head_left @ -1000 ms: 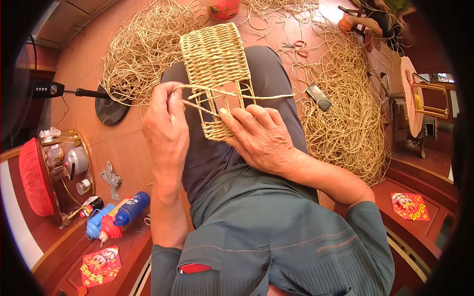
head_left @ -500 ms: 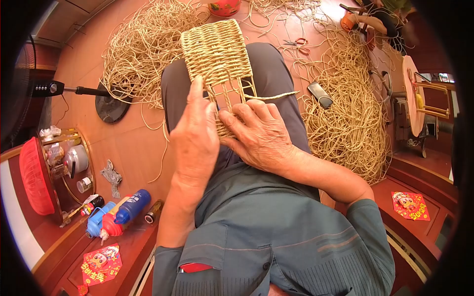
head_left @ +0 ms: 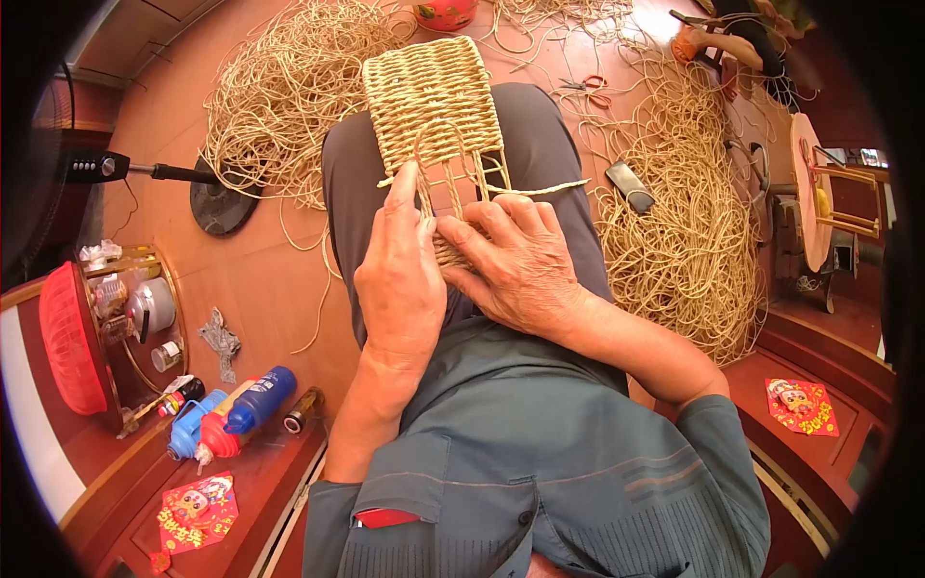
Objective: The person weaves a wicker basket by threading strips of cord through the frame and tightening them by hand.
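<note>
A woven straw-coloured basket (head_left: pixel 434 96) lies across my thighs, with a densely woven block at the far end. Open upright cords show between that block and a nearer woven band, which my hands partly cover. My left hand (head_left: pixel 400 275) is at the band's left side, index finger stretched up along it and thumb against a cord (head_left: pixel 424 193). My right hand (head_left: pixel 515 250) has its fingers bent over the band, gripping it from the right. A thin loop of cord arches over the far block. A loose twisted cord end (head_left: pixel 549 188) sticks out to the right.
Heaps of paper-like cord lie at the left (head_left: pixel 289 87) and right (head_left: pixel 684 241). Scissors (head_left: pixel 593 91) and a phone (head_left: pixel 629 186) lie near the right heap. A fan base (head_left: pixel 224 202) and bottles (head_left: pixel 260 400) are at left. Another person's arm (head_left: pixel 732 46) shows top right.
The basket and both hands have shifted slightly right in the view. A loop of cord now arches higher over the far woven block. My left hand stays beside the band.
</note>
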Demonstrator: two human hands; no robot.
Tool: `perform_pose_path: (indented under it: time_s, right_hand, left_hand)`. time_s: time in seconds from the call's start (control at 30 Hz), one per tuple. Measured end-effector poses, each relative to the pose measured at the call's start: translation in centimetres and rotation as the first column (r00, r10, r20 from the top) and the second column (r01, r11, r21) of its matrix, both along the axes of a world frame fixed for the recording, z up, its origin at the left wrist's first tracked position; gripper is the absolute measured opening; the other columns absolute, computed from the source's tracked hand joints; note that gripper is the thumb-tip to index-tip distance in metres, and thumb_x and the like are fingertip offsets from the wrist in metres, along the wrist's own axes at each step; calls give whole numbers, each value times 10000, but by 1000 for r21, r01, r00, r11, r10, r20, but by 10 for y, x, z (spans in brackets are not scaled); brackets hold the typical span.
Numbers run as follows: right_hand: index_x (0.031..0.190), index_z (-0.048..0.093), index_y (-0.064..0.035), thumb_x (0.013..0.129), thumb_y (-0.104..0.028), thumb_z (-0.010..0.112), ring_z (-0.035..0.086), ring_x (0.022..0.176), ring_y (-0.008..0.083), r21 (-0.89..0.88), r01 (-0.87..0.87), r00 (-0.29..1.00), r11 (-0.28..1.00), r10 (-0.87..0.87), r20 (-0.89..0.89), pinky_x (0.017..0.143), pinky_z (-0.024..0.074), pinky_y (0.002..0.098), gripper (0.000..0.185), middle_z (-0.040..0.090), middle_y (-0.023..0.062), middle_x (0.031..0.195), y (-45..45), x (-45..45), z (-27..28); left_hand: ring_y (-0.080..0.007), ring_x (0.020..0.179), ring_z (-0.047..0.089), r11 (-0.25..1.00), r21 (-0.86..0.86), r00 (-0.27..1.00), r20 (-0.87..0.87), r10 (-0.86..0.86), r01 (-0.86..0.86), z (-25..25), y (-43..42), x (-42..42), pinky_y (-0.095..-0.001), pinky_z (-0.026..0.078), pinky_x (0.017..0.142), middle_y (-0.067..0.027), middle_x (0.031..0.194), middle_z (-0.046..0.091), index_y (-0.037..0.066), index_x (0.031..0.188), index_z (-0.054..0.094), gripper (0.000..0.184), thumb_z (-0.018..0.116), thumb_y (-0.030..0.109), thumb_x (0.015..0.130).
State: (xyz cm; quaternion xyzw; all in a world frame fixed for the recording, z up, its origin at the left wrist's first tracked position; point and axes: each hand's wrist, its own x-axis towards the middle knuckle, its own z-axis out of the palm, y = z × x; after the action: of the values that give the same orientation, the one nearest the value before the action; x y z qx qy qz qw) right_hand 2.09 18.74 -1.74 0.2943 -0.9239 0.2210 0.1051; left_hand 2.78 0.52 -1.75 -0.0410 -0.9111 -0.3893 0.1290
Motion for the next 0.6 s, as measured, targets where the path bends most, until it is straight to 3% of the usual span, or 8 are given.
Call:
perform_pose_path:
  time_s: [0.03,0.07,0.13,0.17,0.27,0.33,0.4,0.6]
  right_hand:
    - [1411,705,-187,909,-410,864,597,1207,289,1,3,1000,1000,-3,0,1013,457,480,571,629,32,1258,0,0,0]
    - [1411,703,-177,901,-410,873,597,1228,291,0,-2,1000,1000,2,3,1008,457,480,586,631,38,1272,1,-1,1]
    - [1411,697,-159,884,-412,890,596,1270,293,2,-12,1000,1000,12,12,998,458,480,616,634,49,1299,3,-1,3]
    - [1409,699,-159,884,-401,890,599,1265,290,-18,-5,1000,1000,6,15,995,460,477,608,633,48,1303,3,-1,4]
    - [1394,707,-158,892,-359,885,610,1230,280,-85,-3,1000,996,3,2,981,467,463,569,632,48,1297,1,-2,3]
    - [1372,714,-156,905,-320,875,623,1182,270,-139,-12,999,990,7,-38,966,474,450,521,634,49,1268,-2,-6,-4]
    - [1307,750,-177,917,-260,871,632,1104,262,-161,-35,997,986,24,-71,928,477,440,416,641,34,1199,-9,-12,-8]
    - [960,732,-155,944,-257,826,623,1011,256,-194,0,997,981,-16,-77,909,480,442,140,591,35,1008,-33,-20,-10]
  left_hand:
    - [-235,812,716,1000,-11,999,-50,-5,4,-2,-4,1,-383,601,739,-124,1114,728,70,1634,542,590,707,4,1071]
    - [-189,762,684,958,280,995,98,31,-58,0,-5,3,-341,565,668,-105,1107,726,71,1600,557,551,707,2,1075]
    - [-98,662,621,629,724,920,390,-33,-284,6,-8,11,-257,494,527,-67,1093,721,75,1533,587,473,709,-2,1083]
    - [-3,532,451,370,870,918,385,-99,-325,1,-13,6,-172,325,423,-39,1087,721,63,1448,617,367,705,4,1096]
    - [-19,560,369,-6,931,904,354,-240,-366,-8,-53,1,-195,323,459,-2,939,617,87,1452,615,307,661,124,1151]
    - [-35,569,324,-64,931,914,338,-224,-360,-19,-76,-4,-204,313,476,29,841,504,82,1457,614,294,642,140,1170]
    - [-27,575,327,-57,936,912,324,-253,-349,-36,-99,-5,-208,322,505,57,818,522,97,1434,641,294,687,164,1152]
    - [-47,547,301,26,835,832,544,110,-549,-83,-229,2,-261,283,550,122,650,398,139,1243,715,207,805,260,1102]
